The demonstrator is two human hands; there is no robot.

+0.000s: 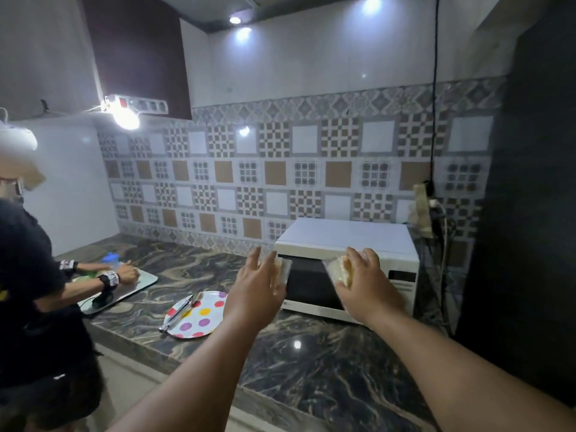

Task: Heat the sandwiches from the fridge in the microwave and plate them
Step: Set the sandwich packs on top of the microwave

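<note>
Two pale sandwiches in clear plastic wrap are held up in the air in front of the closed dark door of a white box-shaped microwave oven (349, 241); the left-hand wrapped sandwich (281, 269) sits in the left hand (257, 283), whose fingers and thumb curl round its sides, and the right-hand wrapped sandwich (339, 269) sits in the right hand (366, 280), gripped the same way with the fingers wrapped over its top edge; the filling is too blurred to make out, though it looks yellowish; both hands are raised level with the microwave door, a little apart from each other, with bare forearms reaching in from the bottom of the view; the microwave stands on a dark marbled stone tabletop (311, 363) against a wall of patterned brown, grey and white tiles (280, 169); to the left of the microwave, near the tabletop's front edge, lies a round white plate with coloured polka dots (202, 316), and a pair of metal tongs (176, 313) rests across its left rim; farther left another person in a dark shirt (28, 291) leans over a flat glass board (137, 283) on the tabletop, both wrists wearing dark bands; a white power strip (140, 104) hangs under the dark cabinet above, beside a bright bulb.
</note>
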